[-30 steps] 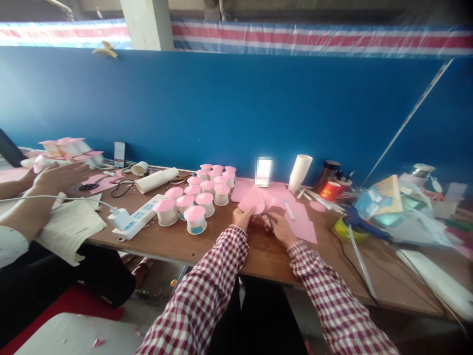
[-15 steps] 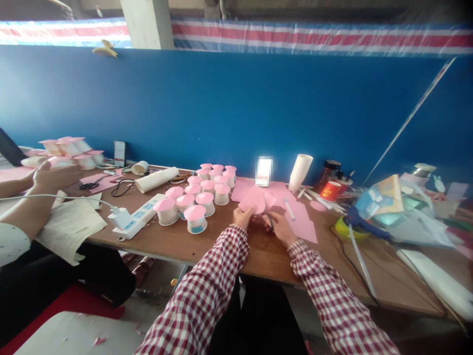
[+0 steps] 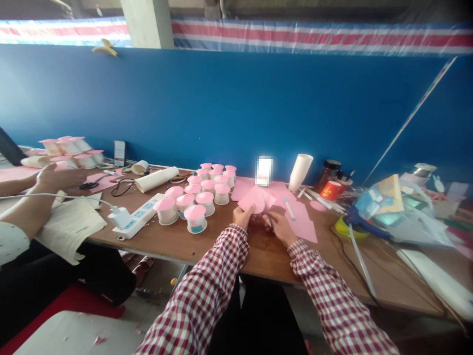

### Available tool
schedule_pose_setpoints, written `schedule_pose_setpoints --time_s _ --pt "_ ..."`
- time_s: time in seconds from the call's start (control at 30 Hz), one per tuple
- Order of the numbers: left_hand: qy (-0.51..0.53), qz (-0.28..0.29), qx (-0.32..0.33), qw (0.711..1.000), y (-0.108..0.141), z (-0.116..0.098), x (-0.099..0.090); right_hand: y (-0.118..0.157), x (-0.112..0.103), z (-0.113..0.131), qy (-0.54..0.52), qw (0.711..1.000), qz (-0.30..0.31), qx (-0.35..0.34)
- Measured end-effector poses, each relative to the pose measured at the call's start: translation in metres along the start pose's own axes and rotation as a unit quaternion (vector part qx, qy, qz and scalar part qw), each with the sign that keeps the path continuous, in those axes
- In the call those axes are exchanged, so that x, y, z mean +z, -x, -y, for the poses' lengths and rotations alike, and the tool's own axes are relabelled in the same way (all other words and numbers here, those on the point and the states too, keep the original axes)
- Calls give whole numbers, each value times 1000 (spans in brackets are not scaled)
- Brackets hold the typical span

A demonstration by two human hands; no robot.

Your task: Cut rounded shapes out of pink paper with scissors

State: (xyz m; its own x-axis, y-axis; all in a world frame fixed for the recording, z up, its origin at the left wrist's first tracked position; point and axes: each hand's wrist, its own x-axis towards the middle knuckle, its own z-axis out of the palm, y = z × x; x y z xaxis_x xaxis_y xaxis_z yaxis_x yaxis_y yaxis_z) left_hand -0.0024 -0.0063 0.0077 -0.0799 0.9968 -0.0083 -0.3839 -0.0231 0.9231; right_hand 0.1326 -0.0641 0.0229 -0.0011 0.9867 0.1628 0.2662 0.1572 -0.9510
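Note:
My left hand (image 3: 243, 217) is closed on a pink paper piece (image 3: 252, 199), its thumb on the lower edge. Close by on the right, my right hand (image 3: 279, 228) is wrapped round the dark handles of scissors (image 3: 271, 222); their blades meet the paper and are partly hidden. Behind the hands, more pink paper sheets (image 3: 305, 224) lie on the brown table (image 3: 221, 251), with a small light stick (image 3: 289, 209) on them. Left of my hands stand several white cups with pink paper discs on top (image 3: 195, 214).
At the left are a power strip (image 3: 138, 217), a paper roll (image 3: 157, 179) and another person's hands (image 3: 55, 177). A phone (image 3: 263, 171) and stacked cups (image 3: 300, 171) stand behind. Right of me are a red cup (image 3: 329, 191), a blue glue gun (image 3: 365, 226) and cables.
My hands have barely moved, still holding the paper and scissors. At the left, the other person's hands have shifted slightly to the right.

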Motion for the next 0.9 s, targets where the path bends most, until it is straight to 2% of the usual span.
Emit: schedule_pose_setpoints --time_s 0.53,0.9 --pt "-3 16 9 1000 8 -8 0 2 2 9 -3 1000 -5 23" --pt "-3 13 6 1000 8 -7 -1 2 0 4 -4 1000 5 -1"
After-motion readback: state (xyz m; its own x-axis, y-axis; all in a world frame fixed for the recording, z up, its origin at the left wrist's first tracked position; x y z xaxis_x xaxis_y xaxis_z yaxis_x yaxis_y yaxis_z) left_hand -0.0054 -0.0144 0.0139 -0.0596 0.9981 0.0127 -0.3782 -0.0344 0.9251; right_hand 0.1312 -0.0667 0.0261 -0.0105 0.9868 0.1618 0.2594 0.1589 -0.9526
